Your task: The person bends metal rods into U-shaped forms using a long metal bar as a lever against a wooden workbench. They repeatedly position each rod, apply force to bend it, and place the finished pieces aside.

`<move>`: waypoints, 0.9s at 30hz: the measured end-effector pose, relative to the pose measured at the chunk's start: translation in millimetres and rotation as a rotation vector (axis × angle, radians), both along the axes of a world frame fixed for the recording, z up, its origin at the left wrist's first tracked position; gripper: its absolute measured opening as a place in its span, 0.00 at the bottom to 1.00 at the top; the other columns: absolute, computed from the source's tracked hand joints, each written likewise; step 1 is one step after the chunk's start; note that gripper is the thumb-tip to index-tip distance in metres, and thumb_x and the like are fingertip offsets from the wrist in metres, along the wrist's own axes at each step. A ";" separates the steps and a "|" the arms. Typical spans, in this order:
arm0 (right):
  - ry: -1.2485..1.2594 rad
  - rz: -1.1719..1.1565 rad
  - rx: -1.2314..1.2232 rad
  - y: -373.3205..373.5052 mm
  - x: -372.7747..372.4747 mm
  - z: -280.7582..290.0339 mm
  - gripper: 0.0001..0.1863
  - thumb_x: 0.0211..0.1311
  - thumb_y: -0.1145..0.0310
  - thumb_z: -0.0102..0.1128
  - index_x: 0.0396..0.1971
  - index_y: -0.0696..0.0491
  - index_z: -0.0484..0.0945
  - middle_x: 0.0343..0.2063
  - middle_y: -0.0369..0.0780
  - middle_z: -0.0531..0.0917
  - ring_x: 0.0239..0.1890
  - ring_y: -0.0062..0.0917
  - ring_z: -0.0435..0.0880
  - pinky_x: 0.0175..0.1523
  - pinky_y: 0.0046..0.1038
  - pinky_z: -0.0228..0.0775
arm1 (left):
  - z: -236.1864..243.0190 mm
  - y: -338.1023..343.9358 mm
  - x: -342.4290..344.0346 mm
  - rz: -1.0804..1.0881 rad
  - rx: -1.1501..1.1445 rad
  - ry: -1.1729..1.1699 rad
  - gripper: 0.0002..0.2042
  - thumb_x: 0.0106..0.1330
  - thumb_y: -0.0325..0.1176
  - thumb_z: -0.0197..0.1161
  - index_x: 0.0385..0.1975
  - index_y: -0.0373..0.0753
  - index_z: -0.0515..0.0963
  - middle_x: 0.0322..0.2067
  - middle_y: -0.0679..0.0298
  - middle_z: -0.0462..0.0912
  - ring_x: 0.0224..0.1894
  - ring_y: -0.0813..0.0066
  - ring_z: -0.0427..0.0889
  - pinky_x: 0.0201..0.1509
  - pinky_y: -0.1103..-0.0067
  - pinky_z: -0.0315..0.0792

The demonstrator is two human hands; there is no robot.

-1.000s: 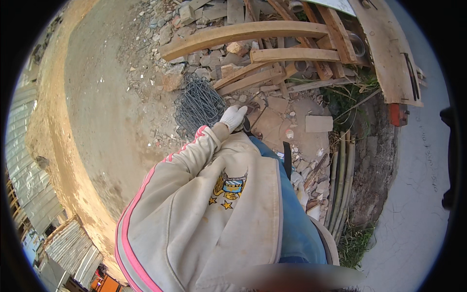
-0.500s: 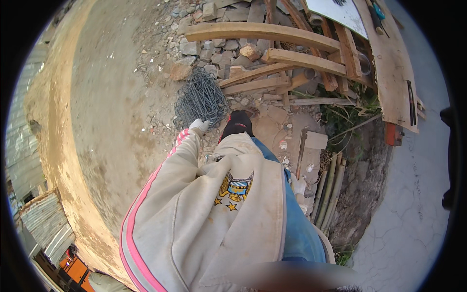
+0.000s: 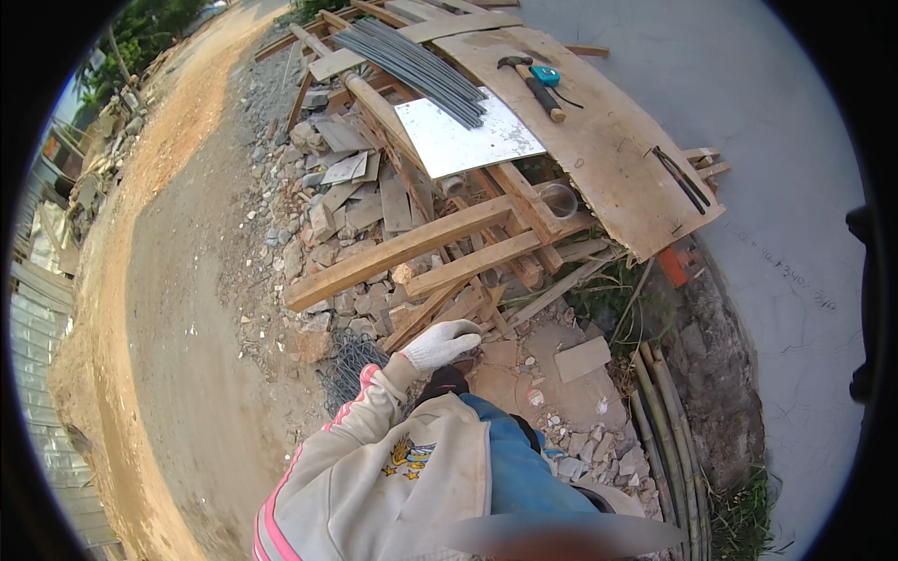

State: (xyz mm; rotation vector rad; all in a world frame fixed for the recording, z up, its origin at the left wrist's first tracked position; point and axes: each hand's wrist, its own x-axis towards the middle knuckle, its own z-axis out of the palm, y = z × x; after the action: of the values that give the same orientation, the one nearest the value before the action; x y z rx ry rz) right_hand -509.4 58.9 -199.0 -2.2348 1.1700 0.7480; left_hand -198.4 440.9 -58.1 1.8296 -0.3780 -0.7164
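Note:
My left hand (image 3: 444,345), in a white knit glove, hangs in front of my body with its fingers stretched out and nothing visible in them. Just left of it and lower, partly behind my sleeve, a heap of bent grey steel-wire pieces (image 3: 348,370) lies on the ground. Beyond the hand, wooden beams (image 3: 402,252) jut out from a rough timber bench with a worn board top (image 3: 599,140). On that board rest a hammer (image 3: 533,89), a teal tape measure (image 3: 545,76) and long-handled pincers (image 3: 683,179). My right hand is out of sight.
Straight steel rods (image 3: 412,70) lie across the bench's far end, over a white panel (image 3: 468,136). Broken stones and slabs (image 3: 346,201) cover the ground left of the timber. Bamboo poles (image 3: 669,439) lean by a grey wall (image 3: 795,374). A dirt road (image 3: 178,309) runs along the left.
My left hand has lifted off the edge of the wire heap and moved right. The view has tipped up, bringing the bench top, rods and tools into sight.

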 end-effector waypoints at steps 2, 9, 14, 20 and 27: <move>-0.063 -0.110 -0.040 -3.8 6.1 3.4 0.42 0.62 0.45 0.67 0.64 0.66 0.74 0.63 0.62 0.76 0.68 0.49 0.74 0.70 0.40 0.66 | 51.7 -18.4 42.3 -0.155 -0.168 -0.128 0.22 0.77 0.44 0.60 0.59 0.32 0.79 0.50 0.57 0.86 0.49 0.71 0.83 0.56 0.73 0.77; -0.278 -0.405 -0.179 -2.1 41.0 4.4 0.42 0.63 0.47 0.66 0.65 0.67 0.73 0.63 0.62 0.76 0.67 0.48 0.75 0.70 0.39 0.66 | 125.0 -14.9 279.6 0.265 -0.407 -0.248 0.22 0.76 0.45 0.61 0.59 0.32 0.80 0.46 0.63 0.85 0.46 0.73 0.84 0.54 0.77 0.78; -0.350 -0.553 -0.223 8.6 62.0 6.2 0.41 0.64 0.48 0.66 0.65 0.67 0.73 0.63 0.61 0.76 0.66 0.48 0.75 0.70 0.39 0.66 | 86.6 30.9 488.4 0.753 0.276 -0.648 0.28 0.70 0.52 0.58 0.54 0.30 0.82 0.52 0.41 0.85 0.56 0.45 0.84 0.62 0.60 0.75; -0.382 -0.666 -0.253 14.6 77.7 13.6 0.40 0.65 0.49 0.66 0.65 0.68 0.72 0.63 0.61 0.76 0.66 0.47 0.76 0.69 0.39 0.66 | 39.8 56.7 609.2 0.929 0.566 -0.424 0.25 0.69 0.46 0.57 0.52 0.29 0.84 0.55 0.39 0.84 0.61 0.43 0.82 0.66 0.61 0.74; -0.424 -0.713 -0.271 20.9 93.1 15.4 0.39 0.66 0.50 0.66 0.65 0.68 0.72 0.63 0.60 0.76 0.65 0.46 0.76 0.69 0.39 0.67 | 24.5 68.0 621.5 0.993 0.487 -0.333 0.24 0.65 0.44 0.59 0.50 0.28 0.85 0.52 0.38 0.85 0.61 0.44 0.82 0.64 0.63 0.74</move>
State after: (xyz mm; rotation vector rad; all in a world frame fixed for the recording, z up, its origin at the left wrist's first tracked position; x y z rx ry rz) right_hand -416.3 79.8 -183.6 -1.8171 1.7427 -0.1667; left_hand 423.1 508.9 -33.6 2.2633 0.5387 0.2169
